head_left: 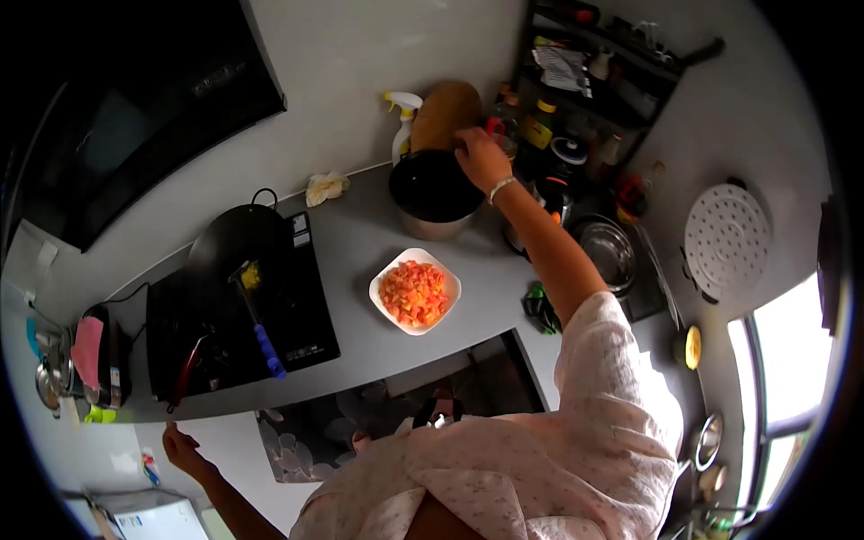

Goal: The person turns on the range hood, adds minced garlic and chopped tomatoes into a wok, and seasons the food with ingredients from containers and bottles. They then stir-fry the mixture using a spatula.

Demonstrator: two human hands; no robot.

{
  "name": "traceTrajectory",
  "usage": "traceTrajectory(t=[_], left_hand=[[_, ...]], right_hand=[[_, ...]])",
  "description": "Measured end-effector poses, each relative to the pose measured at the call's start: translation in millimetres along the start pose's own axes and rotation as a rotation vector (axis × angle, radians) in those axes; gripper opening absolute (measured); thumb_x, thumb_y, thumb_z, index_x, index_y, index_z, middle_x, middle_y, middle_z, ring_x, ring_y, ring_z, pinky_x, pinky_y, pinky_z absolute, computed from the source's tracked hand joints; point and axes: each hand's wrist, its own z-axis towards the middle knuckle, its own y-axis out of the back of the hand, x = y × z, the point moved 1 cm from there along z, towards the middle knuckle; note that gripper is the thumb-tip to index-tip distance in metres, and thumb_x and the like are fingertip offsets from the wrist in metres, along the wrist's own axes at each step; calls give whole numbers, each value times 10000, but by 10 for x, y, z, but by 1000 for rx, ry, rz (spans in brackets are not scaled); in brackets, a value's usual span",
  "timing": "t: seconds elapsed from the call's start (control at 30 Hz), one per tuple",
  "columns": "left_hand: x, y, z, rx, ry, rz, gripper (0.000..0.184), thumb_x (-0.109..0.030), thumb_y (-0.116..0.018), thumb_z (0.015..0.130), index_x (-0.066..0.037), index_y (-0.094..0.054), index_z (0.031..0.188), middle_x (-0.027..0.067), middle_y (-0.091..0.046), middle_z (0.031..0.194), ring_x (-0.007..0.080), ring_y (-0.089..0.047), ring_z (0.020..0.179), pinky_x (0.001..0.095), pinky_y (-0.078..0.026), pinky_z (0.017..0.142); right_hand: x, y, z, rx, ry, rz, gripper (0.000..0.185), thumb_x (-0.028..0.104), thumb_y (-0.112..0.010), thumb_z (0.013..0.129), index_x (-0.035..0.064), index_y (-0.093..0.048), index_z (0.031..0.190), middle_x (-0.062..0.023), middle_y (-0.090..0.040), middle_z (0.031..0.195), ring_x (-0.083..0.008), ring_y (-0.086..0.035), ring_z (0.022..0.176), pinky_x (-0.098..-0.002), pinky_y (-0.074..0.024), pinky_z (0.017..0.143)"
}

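A kitchen, as the cooktop (304,301), wok (223,236) and range hood (166,117) show.

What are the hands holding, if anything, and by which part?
The left hand looks empty. Whether the right hand, near the pot, grips anything cannot be told.

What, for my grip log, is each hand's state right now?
Left hand: open, loosely curled, nothing visible in it.
Right hand: bent near the pot; whether it holds anything cannot be told.
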Motion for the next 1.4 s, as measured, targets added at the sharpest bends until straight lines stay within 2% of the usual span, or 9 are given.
traceTrajectory(t=[0.1,0.17,0.27,0.4,0.53,0.9,1.13,1.3,1.4], left_hand=[[164,183,-413,-65,115,208,298,-316,-614,916,-44,-598,794,-19,-373,497,65,-339,451,237,-280,450],[281,313,-689,-142,230,224,313,-334,-601,920,-32,-606,837,-24,-379,511,64,-338,437,241,-285,423],[459,562,-1073,-231,355,200,332,-353,-587,927,-33,-595,842,-32,-375,530,60,-343,433,241,-285,400],[825,958,-1578,-392,579,60,281,-350,-618,908,-90,-562,817,-49,-346,545,53,-314,427,222,-255,377],[814,1042,-2083,-496,710,26,274,-369,-640,891,-103,-578,878,-50,-381,591,56,-326,445,214,-267,377],[1270,965,-2505,-449,920,-116,233,-364,-614,907,-132,-594,895,-55,-419,595,69,-356,473,210,-312,405],[1397,449,-2403,-337,970,-121,196,-308,-577,915,-127,-572,840,-46,-357,535,83,-306,434,234,-272,398],[1678,297,-2461,-264,1027,-134,203,-288,-603,896,-110,-570,804,-42,-374,557,84,-352,470,233,-298,427],[1657,198,-2504,-265,1027,-160,213,-292,-634,878,-107,-568,796,-38,-415,581,86,-401,510,230,-336,455]], right_hand=[[-226,-245,568,-28,53,-183,254,157,-590,831,53,-605,1063,-139,-590,1083,-315,-583,1026,-415,-509,818],[-352,-413,911,127,32,-496,403,115,-556,840,77,-532,1240,-122,-536,1242,-300,-569,1078,-428,-500,856],[-417,-552,1263,82,143,-593,431,112,-521,853,86,-503,1282,-87,-504,1311,-292,-577,1066,-426,-510,843],[-483,-794,1549,46,149,-529,439,118,-489,882,112,-469,1321,-41,-452,1385,-273,-561,1121,-404,-515,862],[-732,-1070,1783,279,-62,-412,445,137,-427,934,204,-406,1374,1,-376,1453,-247,-499,1237,-384,-517,897],[-957,-770,1737,86,263,-693,151,117,-560,841,168,-692,891,-27,-595,973,-234,-629,922,-353,-541,753],[-469,-72,1424,13,359,-546,149,109,-565,818,173,-686,877,-5,-602,917,-213,-627,892,-340,-537,727],[-63,278,660,-45,676,-518,65,132,-613,747,141,-641,805,-20,-574,819,-208,-605,790,-351,-488,662],[92,343,75,54,594,-449,73,124,-571,759,103,-634,788,-53,-578,772,-219,-601,808,-349,-461,697]])
